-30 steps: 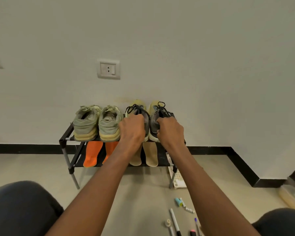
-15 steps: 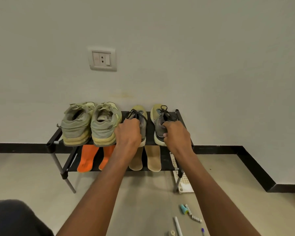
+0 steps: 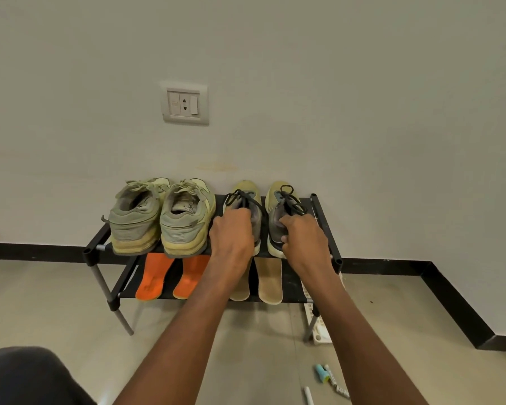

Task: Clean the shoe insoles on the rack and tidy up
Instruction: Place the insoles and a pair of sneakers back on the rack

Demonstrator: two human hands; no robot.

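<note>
Left hand (image 3: 231, 239) fingers curled over heel of left grey shoe (image 3: 250, 207). Right hand (image 3: 304, 239) fingers curled round heel of right grey shoe (image 3: 278, 217). Both shoes on rack (image 3: 323, 226) top shelf. Directly below hands, lower shelf: tan insoles (image 3: 270, 283). Left of those: orange insoles (image 3: 152, 277). Green shoes (image 3: 161, 217) left of left hand.

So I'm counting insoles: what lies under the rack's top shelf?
Two orange insoles and two tan insoles on the lower shelf; the left forearm partly covers one tan insole.
</note>
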